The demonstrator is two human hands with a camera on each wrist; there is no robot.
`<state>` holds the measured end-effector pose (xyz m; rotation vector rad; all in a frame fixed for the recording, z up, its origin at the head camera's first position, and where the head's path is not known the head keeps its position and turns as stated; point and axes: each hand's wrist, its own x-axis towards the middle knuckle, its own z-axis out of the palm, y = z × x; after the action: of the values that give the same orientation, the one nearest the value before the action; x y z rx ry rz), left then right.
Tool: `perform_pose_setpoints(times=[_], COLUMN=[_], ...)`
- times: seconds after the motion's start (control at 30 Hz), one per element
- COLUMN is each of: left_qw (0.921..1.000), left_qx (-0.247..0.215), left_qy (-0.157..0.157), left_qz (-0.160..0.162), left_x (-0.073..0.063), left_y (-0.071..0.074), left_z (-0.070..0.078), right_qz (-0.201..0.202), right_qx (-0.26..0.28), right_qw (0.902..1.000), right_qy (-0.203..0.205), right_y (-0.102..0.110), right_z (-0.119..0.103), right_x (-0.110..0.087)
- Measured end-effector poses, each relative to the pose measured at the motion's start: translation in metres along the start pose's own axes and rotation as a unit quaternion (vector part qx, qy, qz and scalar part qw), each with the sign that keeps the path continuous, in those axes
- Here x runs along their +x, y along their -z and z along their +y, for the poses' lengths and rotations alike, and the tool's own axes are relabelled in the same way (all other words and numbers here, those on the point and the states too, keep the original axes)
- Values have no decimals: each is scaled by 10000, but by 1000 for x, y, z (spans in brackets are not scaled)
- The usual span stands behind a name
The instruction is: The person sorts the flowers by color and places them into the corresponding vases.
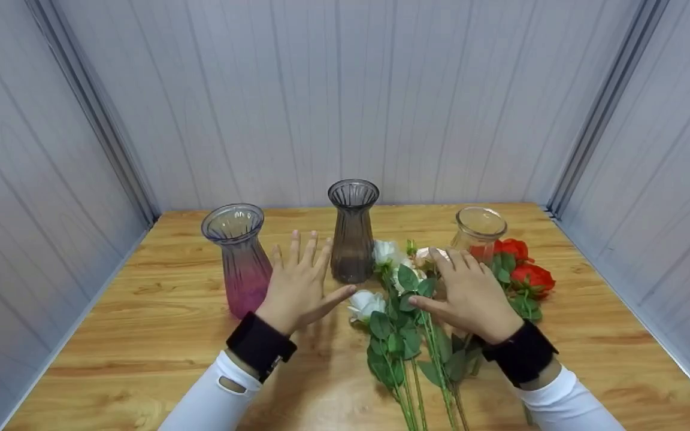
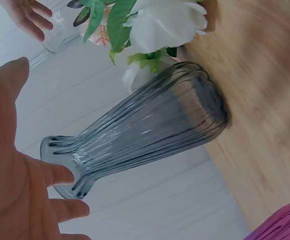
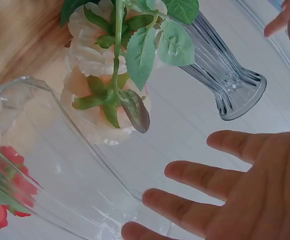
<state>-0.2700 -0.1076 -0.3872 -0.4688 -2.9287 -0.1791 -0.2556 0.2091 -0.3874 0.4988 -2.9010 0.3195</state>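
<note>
My left hand (image 1: 300, 287) hovers with spread fingers between a grey-to-pink glass vase (image 1: 243, 275) and a smoky grey glass vase (image 1: 352, 239). It holds nothing. Over the flowers is my right hand (image 1: 471, 293), its fingers also extended and nothing in its grasp. Beneath and beside it lie artificial white roses (image 1: 367, 304) with green stems (image 1: 435, 353), and pale peach roses (image 3: 102, 102) show in the right wrist view. A clear glass vase (image 1: 481, 222) stands beyond the right hand, which partly hides it. Red roses (image 1: 532, 280) lie to its right.
The wooden table (image 1: 159, 335) carries everything. A pale panelled wall (image 1: 333, 108) rises at the back, with side panels (image 1: 15, 209) on the left and right. The flower stems reach toward the table's near edge.
</note>
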Motion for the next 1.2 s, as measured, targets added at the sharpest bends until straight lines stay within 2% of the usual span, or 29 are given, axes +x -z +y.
perform_pose_setpoints(times=[0.13,0.3,0.47,0.67,0.83,0.97,1.1,1.2], left_qw=[9998,9993,9985,9973,9971,9976,9977,9971], left_qx=[-14,168,422,652,677,629,565,532], left_qy=[-84,-177,-198,-164,4,168,358,536], left_qz=[156,273,281,284,337,252,103,-7], left_x=[2,7,11,14,16,16,13,11], left_y=[11,30,54,82,98,107,115,121], left_z=[2,2,-3,-13,-27,-38,-50,-60], right_qz=[46,-130,-309,-315,-221,-152,-336,-536], right_qx=[5,-16,138,203,296,279,309,579], right_qw=[10000,9999,9993,9992,9993,9995,9990,9969], right_qy=[2,-89,-142,-113,-108,-63,-35,-76], right_y=[5,10,14,17,16,12,6,1], right_z=[0,-1,-1,3,7,10,12,13], right_x=[-3,-3,-1,-1,1,-1,-3,-2])
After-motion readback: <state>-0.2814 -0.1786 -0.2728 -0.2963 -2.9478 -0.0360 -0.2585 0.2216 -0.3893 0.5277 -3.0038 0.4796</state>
